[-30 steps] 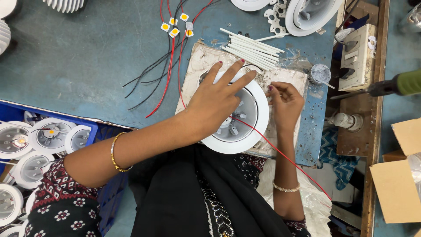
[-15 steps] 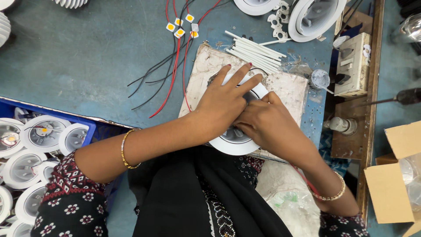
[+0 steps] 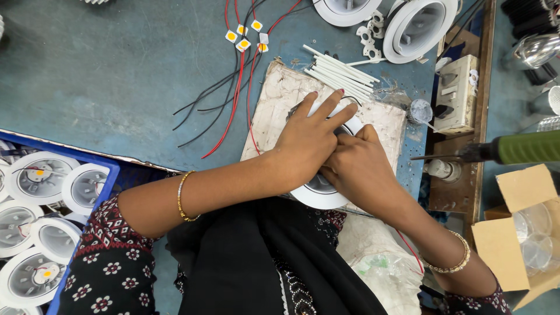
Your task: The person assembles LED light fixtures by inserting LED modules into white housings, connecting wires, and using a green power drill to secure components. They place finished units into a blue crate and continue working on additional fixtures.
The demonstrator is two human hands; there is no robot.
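Here the white round light housing (image 3: 318, 195) lies on a worn pad (image 3: 274, 111) on the blue bench (image 3: 105, 76). The left hand (image 3: 309, 143) presses flat on it, fingers spread; the right hand (image 3: 359, 169) curls closed against its rim.

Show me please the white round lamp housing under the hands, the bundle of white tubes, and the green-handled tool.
white lamp housing (image 3: 315, 198): head view, on its lower rim.
white tubes (image 3: 341, 73): head view, middle of the bundle.
green-handled tool (image 3: 528, 147): head view, on the green grip.
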